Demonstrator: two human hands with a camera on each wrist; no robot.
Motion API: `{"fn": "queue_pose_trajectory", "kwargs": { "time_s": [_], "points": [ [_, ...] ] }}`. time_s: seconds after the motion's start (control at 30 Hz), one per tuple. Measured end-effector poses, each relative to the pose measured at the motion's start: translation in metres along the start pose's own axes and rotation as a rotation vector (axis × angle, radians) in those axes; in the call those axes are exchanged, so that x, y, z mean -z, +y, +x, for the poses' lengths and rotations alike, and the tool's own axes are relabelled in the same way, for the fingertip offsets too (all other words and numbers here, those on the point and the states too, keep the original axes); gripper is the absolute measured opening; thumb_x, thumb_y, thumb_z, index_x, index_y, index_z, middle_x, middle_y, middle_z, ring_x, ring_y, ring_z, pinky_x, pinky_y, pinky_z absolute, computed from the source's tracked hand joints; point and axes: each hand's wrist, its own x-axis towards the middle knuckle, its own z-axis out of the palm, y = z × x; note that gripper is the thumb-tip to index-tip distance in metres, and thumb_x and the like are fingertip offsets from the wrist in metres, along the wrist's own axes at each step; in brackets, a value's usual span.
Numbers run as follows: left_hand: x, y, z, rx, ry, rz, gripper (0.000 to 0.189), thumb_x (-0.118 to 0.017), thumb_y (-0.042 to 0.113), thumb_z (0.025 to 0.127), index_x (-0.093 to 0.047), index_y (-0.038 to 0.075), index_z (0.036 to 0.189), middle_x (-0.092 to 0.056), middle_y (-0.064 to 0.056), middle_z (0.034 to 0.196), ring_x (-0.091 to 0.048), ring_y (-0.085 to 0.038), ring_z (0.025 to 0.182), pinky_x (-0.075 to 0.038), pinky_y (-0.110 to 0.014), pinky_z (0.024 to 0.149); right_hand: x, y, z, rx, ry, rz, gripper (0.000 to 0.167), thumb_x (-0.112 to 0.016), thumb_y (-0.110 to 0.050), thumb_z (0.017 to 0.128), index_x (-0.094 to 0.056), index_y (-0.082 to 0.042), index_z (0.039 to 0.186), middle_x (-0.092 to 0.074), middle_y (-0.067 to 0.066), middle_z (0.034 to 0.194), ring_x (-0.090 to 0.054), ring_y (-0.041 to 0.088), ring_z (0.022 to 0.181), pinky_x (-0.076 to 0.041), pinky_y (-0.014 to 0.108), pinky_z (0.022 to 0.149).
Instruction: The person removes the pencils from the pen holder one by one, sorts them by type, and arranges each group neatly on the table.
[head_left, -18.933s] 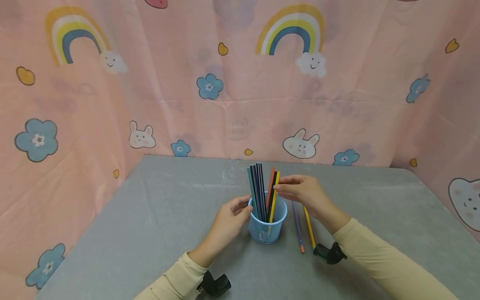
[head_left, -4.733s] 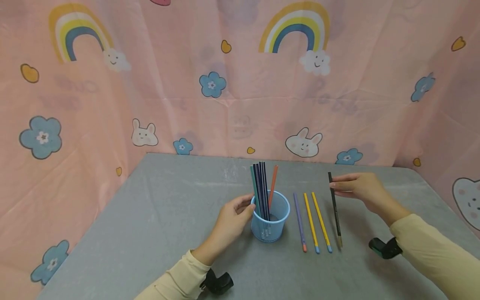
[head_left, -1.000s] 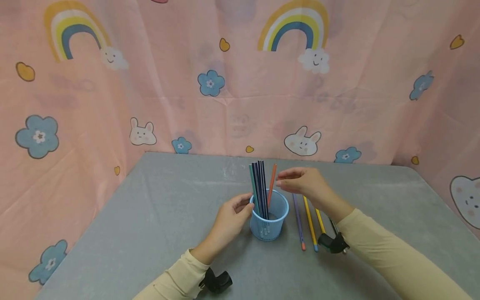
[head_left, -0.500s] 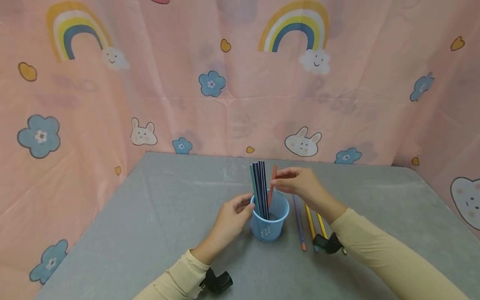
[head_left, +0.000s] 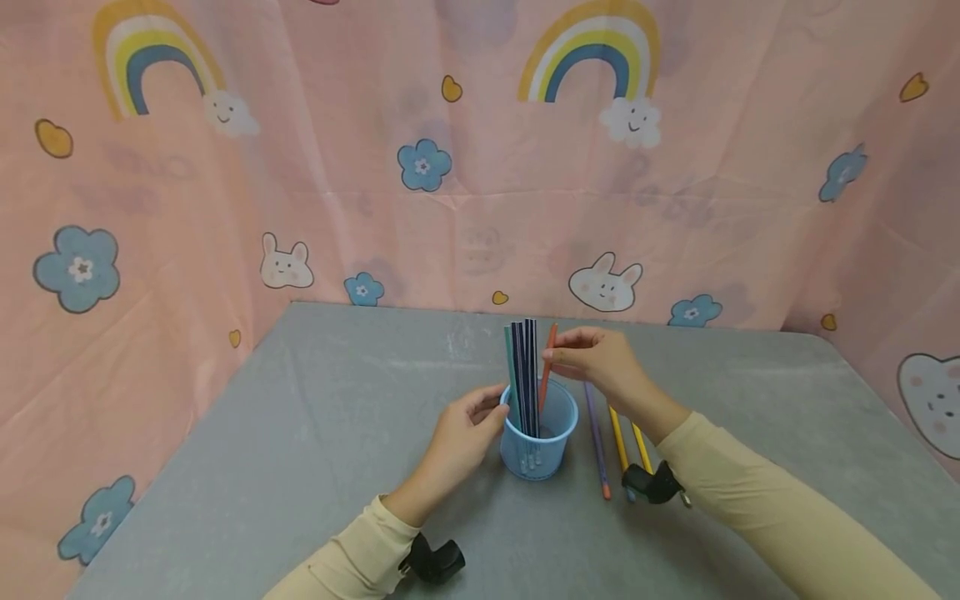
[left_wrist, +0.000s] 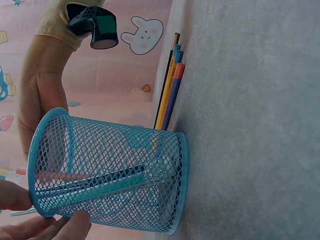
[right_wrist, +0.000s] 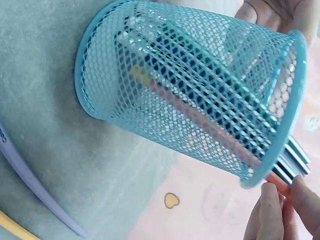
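In the head view, my left hand (head_left: 463, 437) holds the rim of a light blue mesh pen cup (head_left: 534, 457), thumb and fingers on its left side. The cup stands upright on the table. My right hand (head_left: 606, 367) pinches the upper part of an orange pencil (head_left: 547, 379), whose lower end is inside the cup. The right wrist view shows this orange pencil (right_wrist: 278, 184) between thumb and fingers at the rim. Several dark striped pencils (head_left: 527, 375) and a green one (head_left: 512, 367) lean together in the cup, towards my left hand.
Right of the cup, a purple pencil (head_left: 597, 442) and two yellow pencils (head_left: 619, 437) lie side by side on the grey table (head_left: 360, 450). A slim black stick with a gold end (left_wrist: 175, 39) lies beyond them, mostly hidden by my right arm. A pink printed cloth (head_left: 480, 225) hangs behind.
Earlier, a yellow pencil and the black stick moved from cup to table. In the last second, my right hand reached left and pinched the orange pencil, now slightly higher. My left hand stayed.
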Motion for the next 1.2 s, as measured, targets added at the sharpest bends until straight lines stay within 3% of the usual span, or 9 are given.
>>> {"fn": "queue_pose_trajectory", "kwargs": {
  "time_s": [0.6,0.83,1.07,1.2],
  "points": [
    [0.001,0.003,-0.002,0.005,-0.01,0.01,0.035,-0.056,0.01,0.101,-0.058,-0.005,0.133,-0.064,-0.024,0.128,-0.064,-0.035,0.118,-0.06,-0.035,0.092,0.019,-0.024,-0.007,0.047,0.006,0.006,0.031,-0.071,-0.02,0.093,-0.064,0.002,0.113,-0.069,-0.015,0.091,-0.07,0.001,0.088,-0.059,0.026,0.09],
    [0.002,0.004,-0.002,0.011,-0.011,0.003,0.036,-0.055,0.011,0.101,-0.058,-0.004,0.134,-0.063,-0.024,0.13,-0.064,-0.034,0.119,-0.06,-0.036,0.093,0.028,-0.044,-0.013,0.061,-0.004,0.066,0.017,-0.072,-0.02,0.092,-0.069,-0.009,0.105,-0.069,-0.014,0.097,-0.07,0.0,0.092,-0.059,0.021,0.087],
    [0.002,0.002,-0.001,0.007,-0.011,0.005,0.036,-0.056,0.01,0.1,-0.058,-0.005,0.133,-0.064,-0.024,0.13,-0.064,-0.035,0.119,-0.06,-0.036,0.093,0.042,-0.058,-0.025,0.118,0.062,0.108,0.005,-0.077,-0.024,0.088,-0.076,-0.024,0.093,-0.073,-0.016,0.095,-0.072,0.002,0.089,-0.059,0.021,0.085],
    [0.001,0.002,-0.001,0.002,-0.013,0.008,0.036,-0.057,0.01,0.1,-0.058,-0.005,0.133,-0.064,-0.025,0.128,-0.065,-0.035,0.118,-0.06,-0.034,0.091,0.049,-0.062,-0.03,0.14,0.076,0.179,0.005,-0.078,-0.019,0.087,-0.077,-0.024,0.089,-0.074,-0.014,0.093,-0.071,0.004,0.088,-0.06,0.021,0.081]
  ]
}}
